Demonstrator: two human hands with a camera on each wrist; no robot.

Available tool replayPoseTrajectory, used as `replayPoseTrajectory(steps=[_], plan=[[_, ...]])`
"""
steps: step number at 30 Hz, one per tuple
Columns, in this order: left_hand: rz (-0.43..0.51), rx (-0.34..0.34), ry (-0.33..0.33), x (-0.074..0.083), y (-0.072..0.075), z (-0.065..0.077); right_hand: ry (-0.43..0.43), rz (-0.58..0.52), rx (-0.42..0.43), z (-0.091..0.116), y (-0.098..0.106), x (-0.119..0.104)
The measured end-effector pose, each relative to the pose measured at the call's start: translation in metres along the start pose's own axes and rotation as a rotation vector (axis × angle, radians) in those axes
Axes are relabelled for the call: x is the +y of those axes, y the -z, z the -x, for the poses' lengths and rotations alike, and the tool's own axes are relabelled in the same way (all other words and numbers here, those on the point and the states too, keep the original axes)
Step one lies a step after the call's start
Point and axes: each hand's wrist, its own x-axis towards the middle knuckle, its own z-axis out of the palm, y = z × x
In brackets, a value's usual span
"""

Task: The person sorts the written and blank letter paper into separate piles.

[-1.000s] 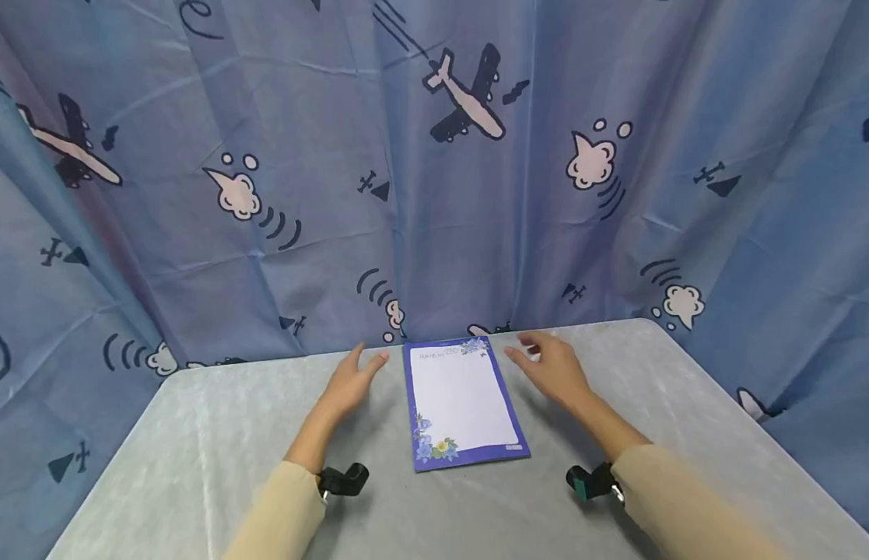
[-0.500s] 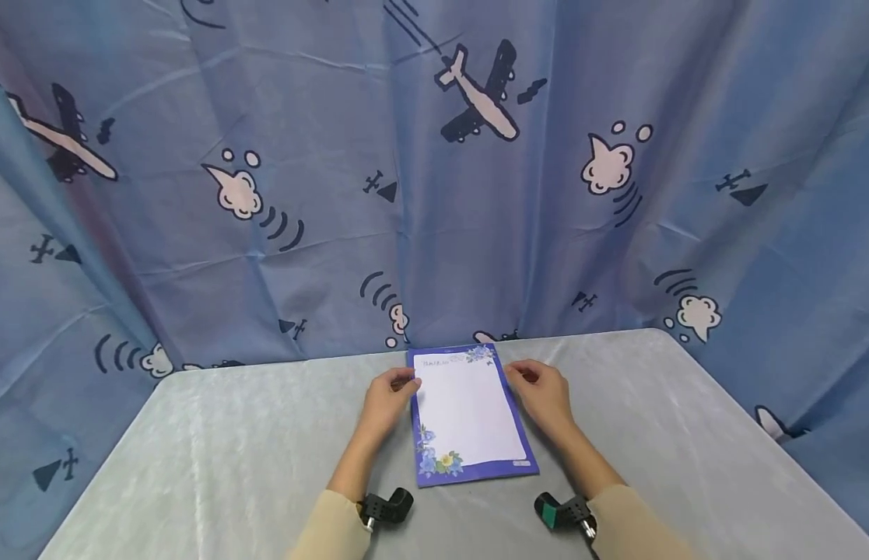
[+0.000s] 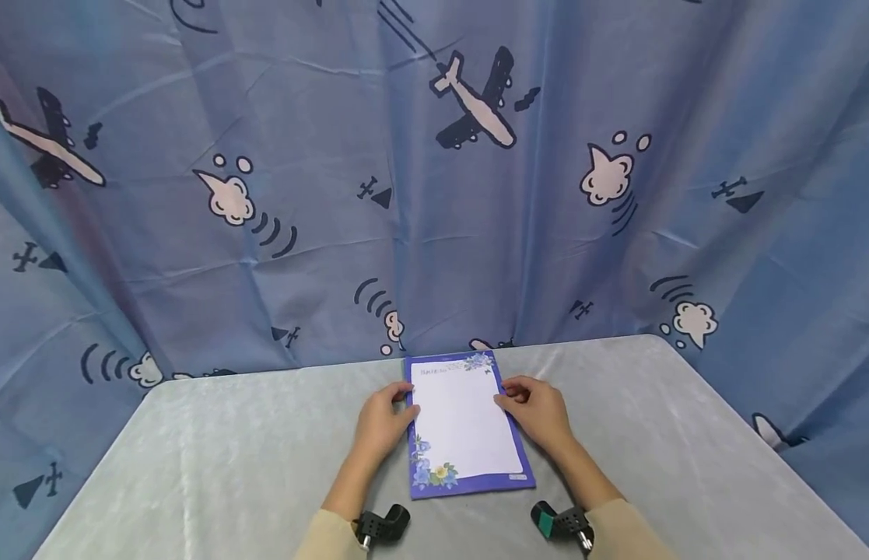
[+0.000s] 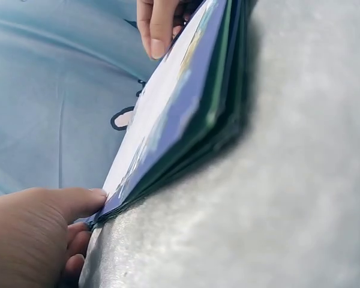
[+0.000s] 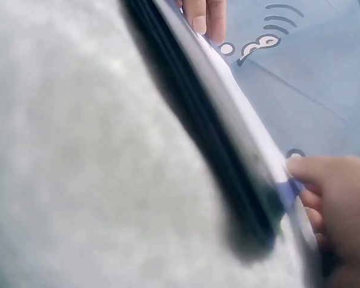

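Note:
A stack of thin sheets (image 3: 462, 428) lies on the table, its top one white with a purple border and printed blue flowers. Several dark green-edged layers of the stack (image 4: 210, 120) show separately in the left wrist view. With thumb on top and fingers curled at the edge, my left hand (image 3: 380, 424) pinches the left side, toward the far end. Opposite it, my right hand (image 3: 542, 416) pinches the right side in the same way; its thumb (image 5: 306, 168) rests on the border. The fingers' undersides are hidden.
A pale grey cloth covers the table (image 3: 231, 459). Right behind its far edge hangs a blue curtain (image 3: 322, 194) printed with aeroplanes and clouds. Black wrist cameras (image 3: 383, 525) sit on both forearms near the front.
Both hands came inward from beside the stack and took hold of its two long edges. In the head view, the stack sits slightly lower than before.

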Motion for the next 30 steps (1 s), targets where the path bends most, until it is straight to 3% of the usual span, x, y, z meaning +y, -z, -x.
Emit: replayPoseTrajectory(steps=[9,20,30], plan=[[0.003,0.009,-0.028,-0.0001,-0.0003,-0.0006,0.012,0.003,-0.002,-0.0027,-0.0001,0.0012],[0.036,0.023,0.024,0.0007,0.0016,0.0031,0.014,0.019,-0.015,-0.0005,-0.0026,0.0022],[0.03,0.041,-0.003,-0.0011,-0.0008,0.0016,0.017,0.026,-0.009,-0.0009,-0.0026,0.0035]])
